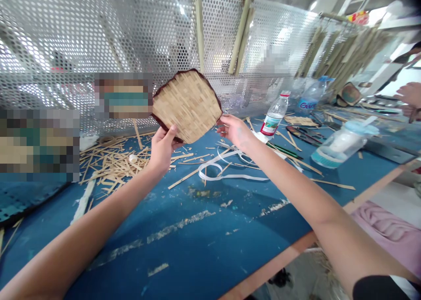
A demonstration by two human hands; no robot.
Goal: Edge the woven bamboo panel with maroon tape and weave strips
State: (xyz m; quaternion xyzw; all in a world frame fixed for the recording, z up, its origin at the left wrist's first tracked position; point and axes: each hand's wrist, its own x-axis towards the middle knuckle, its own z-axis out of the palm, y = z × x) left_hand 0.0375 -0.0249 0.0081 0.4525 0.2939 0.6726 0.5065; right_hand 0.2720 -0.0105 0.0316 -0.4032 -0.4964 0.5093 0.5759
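Note:
A woven bamboo fan face [188, 103] with a dark brown rim is held up above the blue table [184, 243], tilted toward me. My left hand [163, 147] grips its lower left edge, thumb on the front. My right hand [234, 130] pinches its right edge with the fingertips. Both arms reach forward over the table.
Bamboo strips and offcuts [112, 162] litter the table at left. White plastic strapping [223, 166] lies under my hands. A water bottle [275, 114], a lying plastic jar [345, 143] and tools stand at right. Perforated metal panel [98, 37] behind. Another person's hand [409, 96] far right.

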